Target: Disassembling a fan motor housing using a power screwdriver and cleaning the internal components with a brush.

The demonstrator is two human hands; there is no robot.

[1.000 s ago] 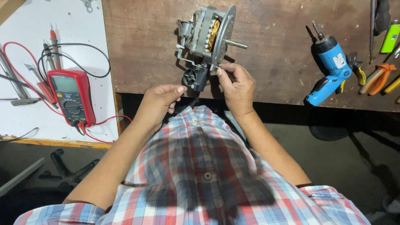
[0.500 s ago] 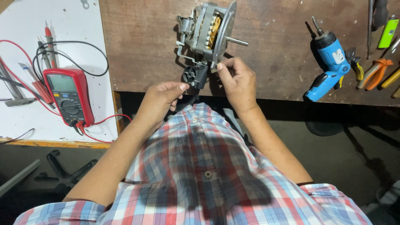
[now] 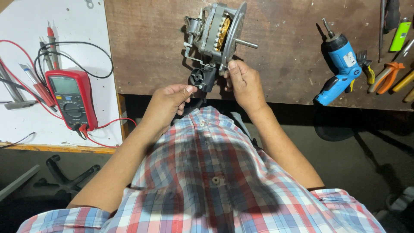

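A small electric motor [image 3: 217, 34] with a metal housing, copper windings and a steel shaft lies on the brown wooden workbench [image 3: 280, 69]. A black plastic part [image 3: 202, 77] hangs at its near end, over the bench edge. My left hand [image 3: 168, 101] pinches this black part with thumb and fingertips. My right hand [image 3: 243, 84] grips the motor's lower rim beside the black part. My forearms and a plaid shirt fill the lower view.
A red multimeter [image 3: 71, 97] with red and black leads lies on a white board [image 3: 26, 64] at left, with probes [image 3: 49, 41] beside it. A blue cordless screwdriver [image 3: 338, 64], orange-handled pliers [image 3: 386, 75] and other hand tools lie at right. A chair base [image 3: 64, 177] stands on the floor.
The motor and both hands stay in nearly the same grip; my fingers have shifted slightly on the black part.
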